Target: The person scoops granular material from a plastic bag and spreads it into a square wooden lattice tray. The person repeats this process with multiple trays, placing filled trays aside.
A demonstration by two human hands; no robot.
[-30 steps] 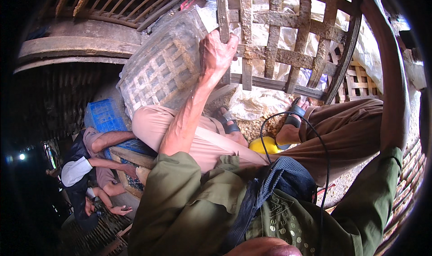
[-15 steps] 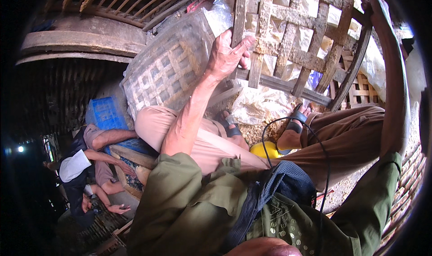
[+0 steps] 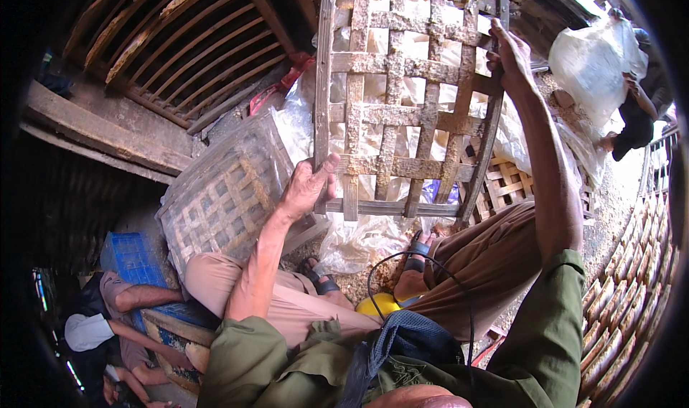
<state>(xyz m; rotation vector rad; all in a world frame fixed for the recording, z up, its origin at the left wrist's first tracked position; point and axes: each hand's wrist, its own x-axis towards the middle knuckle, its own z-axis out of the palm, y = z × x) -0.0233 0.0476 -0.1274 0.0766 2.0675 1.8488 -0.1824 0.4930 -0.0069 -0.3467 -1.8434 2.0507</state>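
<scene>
A woven bamboo lattice rack [image 3: 430, 71] with a wooden frame is held up in front of me. Pale crumbly residue coats its slats. My left hand [image 3: 307, 190] is closed on the lower part of its left rail, with the thumb lying over the frame. Higher up, my right hand [image 3: 511, 55] grips the right rail. Through the gaps show crumpled clear plastic sheets [image 3: 362, 243], which also lie below the rack near my feet.
Left stands another lattice rack [image 3: 226, 200] under clear plastic, beside a blue crate [image 3: 133, 257]. A yellow round object [image 3: 378, 305] lies between my feet. Slatted frames [image 3: 617, 307] line the right. One person sits lower left; another at upper right handles a plastic bag [image 3: 592, 60].
The view has swung to the right, so the surroundings appear farther left. The rack now looks more upright and squarely in front, with both hands still on its rails.
</scene>
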